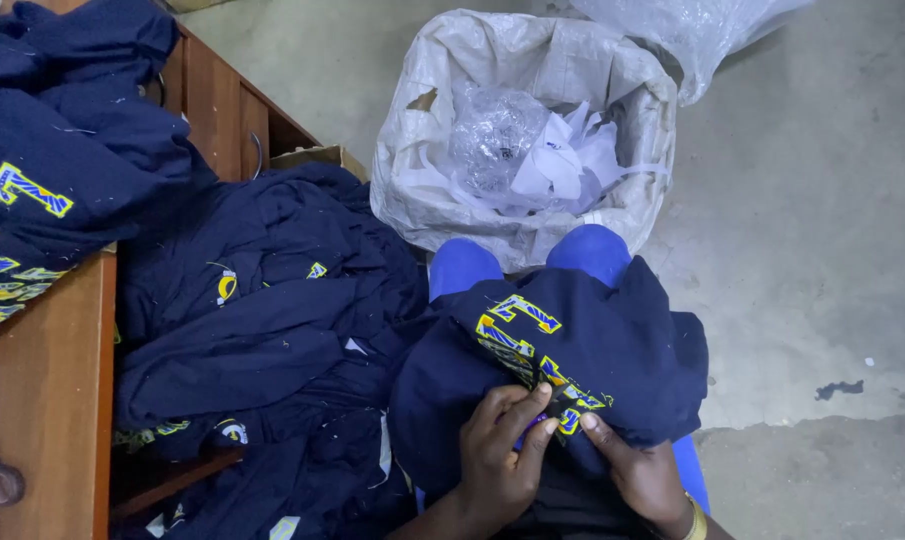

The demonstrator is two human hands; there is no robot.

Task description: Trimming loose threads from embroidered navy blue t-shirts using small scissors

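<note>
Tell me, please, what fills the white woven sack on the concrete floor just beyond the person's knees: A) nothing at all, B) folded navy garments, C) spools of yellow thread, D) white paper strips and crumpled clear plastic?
D: the white woven sack stands open, and inside lie white paper strips and a wad of crumpled clear plastic; no garments or spools show in it.

Light: pretty even and soft from overhead on my feed, concrete floor (812,230) bright
Shadows: faint, navy garments (262,330) swallow detail
Glare: clear plastic in the sack (492,130) shines a bit
Focus: mostly sharp, edges slightly soft
</note>
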